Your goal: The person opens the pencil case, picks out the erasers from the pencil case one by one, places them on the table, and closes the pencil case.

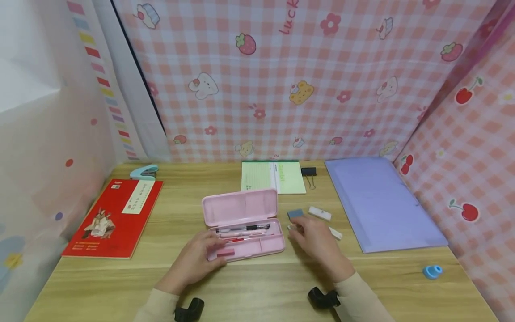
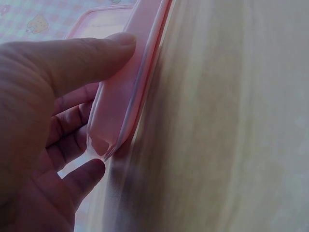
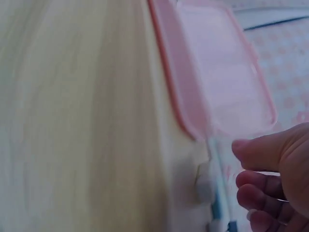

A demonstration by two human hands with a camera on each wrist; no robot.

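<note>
An open pink pencil case (image 1: 251, 257) lies on the table with its lid (image 1: 241, 208) tipped back. Inside are a black pen (image 1: 241, 229), a red pen (image 1: 235, 240) and a dark pink block (image 1: 225, 252). My left hand (image 1: 200, 255) holds the case's left end, its thumb (image 2: 104, 53) against the front wall and other fingers behind the end. To the right of the case, my right hand (image 1: 318, 239) hovers with loosely bent fingers, nothing between them. Around it are a blue-grey eraser (image 1: 295, 213), a white eraser (image 1: 320, 213) and another white piece (image 1: 335, 233), partly hidden.
A red booklet (image 1: 114, 223) and light-blue stapler (image 1: 144, 172) lie at left. Behind the case are a green notepad (image 1: 257, 174) and black binder clip (image 1: 309, 171). A purple folder (image 1: 384, 205) and small blue plastic piece (image 1: 432, 271) lie right. Patterned curtains (image 1: 273, 120) enclose the table.
</note>
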